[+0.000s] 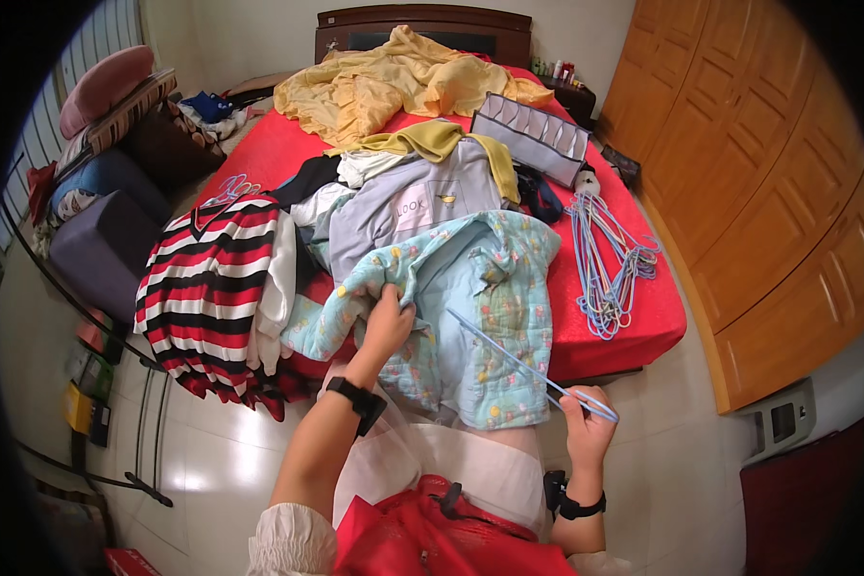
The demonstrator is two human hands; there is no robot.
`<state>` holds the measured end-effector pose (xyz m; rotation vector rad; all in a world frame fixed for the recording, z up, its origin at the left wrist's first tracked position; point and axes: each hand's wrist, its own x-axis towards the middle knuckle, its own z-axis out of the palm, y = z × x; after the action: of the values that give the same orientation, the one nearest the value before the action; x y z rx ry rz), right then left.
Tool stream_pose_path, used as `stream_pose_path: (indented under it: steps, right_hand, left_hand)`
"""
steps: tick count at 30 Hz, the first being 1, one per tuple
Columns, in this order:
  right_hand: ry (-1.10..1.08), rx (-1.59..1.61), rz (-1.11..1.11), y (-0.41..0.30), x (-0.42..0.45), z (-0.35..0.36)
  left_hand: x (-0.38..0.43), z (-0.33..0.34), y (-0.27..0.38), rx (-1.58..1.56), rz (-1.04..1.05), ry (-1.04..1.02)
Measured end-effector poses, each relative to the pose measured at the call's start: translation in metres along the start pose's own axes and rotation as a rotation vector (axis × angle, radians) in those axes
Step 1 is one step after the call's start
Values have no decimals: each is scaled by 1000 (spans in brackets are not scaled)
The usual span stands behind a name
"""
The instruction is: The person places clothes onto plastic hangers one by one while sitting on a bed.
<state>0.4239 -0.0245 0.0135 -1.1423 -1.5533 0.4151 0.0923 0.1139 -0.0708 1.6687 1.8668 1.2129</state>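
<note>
A light-blue quilted jacket (511, 317) with a small coloured print lies spread at the near edge of the bed, its front partly open. My left hand (389, 324) pinches the jacket's front edge on the left side. In my right hand (589, 425) is a blue clothes hanger (504, 351), gripped at its near end; its far end rests over the jacket's pale lining. Behind the jacket lies a grey-lavender top (403, 191) with a printed bird picture and lettering. To the left is a red, black and white striped knit garment (209, 281), with hanger hooks (237, 187) at its neck.
A bundle of blue and white hangers (608, 266) lies on the red bedsheet (641, 309) at right. Beyond are a grey compartment organizer (529, 140) and a yellow cover (403, 83). A black metal rack (144, 432) stands at left; wooden wardrobe doors (756, 165) line the right.
</note>
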Motion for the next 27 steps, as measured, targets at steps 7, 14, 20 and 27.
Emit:
stream_pose_path:
  steps: [7, 14, 20, 27]
  right_hand:
    - [-48, -82, -67, -10, 6, 23]
    - [-104, -66, -66, -17, 7, 31]
    - [-143, 16, -82, -16, 20, 36]
    - [-219, 104, -91, -28, 28, 46]
  left_hand:
    - [-55, -50, 51, -187, 31, -18]
    - [-92, -72, 75, -91, 199, -95]
    - [-108, -78, 86, 64, 471, -118]
    - [-124, -98, 90, -24, 514, -197]
